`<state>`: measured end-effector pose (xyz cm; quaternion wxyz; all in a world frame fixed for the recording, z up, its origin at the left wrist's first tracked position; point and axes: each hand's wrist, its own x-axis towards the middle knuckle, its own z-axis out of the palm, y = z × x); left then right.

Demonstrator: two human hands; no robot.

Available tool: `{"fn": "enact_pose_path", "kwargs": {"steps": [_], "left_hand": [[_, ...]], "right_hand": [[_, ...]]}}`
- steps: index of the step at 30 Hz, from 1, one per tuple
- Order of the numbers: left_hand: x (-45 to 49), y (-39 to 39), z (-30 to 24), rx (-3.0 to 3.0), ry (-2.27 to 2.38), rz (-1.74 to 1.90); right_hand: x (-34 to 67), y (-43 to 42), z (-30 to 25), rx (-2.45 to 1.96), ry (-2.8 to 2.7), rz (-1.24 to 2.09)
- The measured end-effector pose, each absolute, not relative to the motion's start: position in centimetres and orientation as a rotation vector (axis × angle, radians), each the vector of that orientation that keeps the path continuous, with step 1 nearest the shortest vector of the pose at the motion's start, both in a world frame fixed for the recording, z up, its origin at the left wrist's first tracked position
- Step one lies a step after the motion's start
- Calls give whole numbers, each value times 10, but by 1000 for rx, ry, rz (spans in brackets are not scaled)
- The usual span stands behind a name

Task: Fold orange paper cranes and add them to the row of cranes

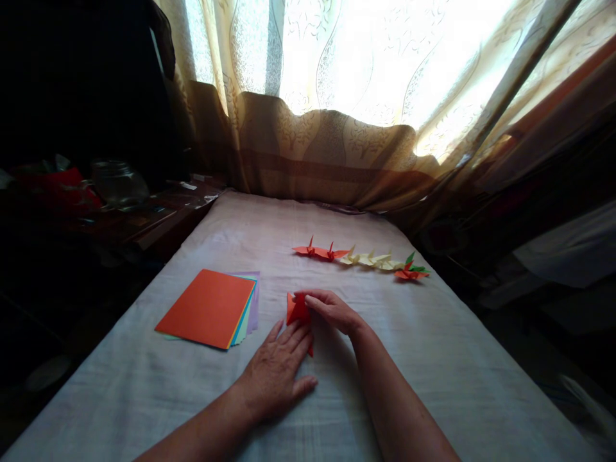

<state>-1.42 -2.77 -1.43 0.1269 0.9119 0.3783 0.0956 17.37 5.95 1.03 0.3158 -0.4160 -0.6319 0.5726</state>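
A partly folded red-orange paper piece (297,310) lies on the cloth-covered table (433,359) in front of me. My left hand (278,373) lies flat with its fingers stretched out, pressing the lower part of the paper down. My right hand (331,309) reaches in from the right, its fingers curled and pinching the top of the paper. To the left lies a stack of coloured paper sheets (210,308) with an orange sheet on top. Beyond the hands a row of finished paper cranes (363,258) runs across the table, red, cream and orange-green.
A patterned curtain (327,147) hangs behind the table's far edge, brightly backlit. On the left stands a dark side surface with a glass jar (118,183) and clutter. Dark furniture fills the right side.
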Motion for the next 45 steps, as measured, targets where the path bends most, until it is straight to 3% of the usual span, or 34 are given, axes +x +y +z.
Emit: {"fn": "enact_pose_path", "kwargs": {"steps": [5, 24, 45], "left_hand": [[-14, -29, -12, 2641, 1114, 210], [-14, -29, -17, 2659, 1100, 331], [-12, -29, -14, 2637, 1119, 193]], "right_hand": [[170, 59, 3, -1110, -1586, 1562], [144, 68, -7, -1236, -1479, 1235], [137, 86, -10, -1576, -1865, 609]]}}
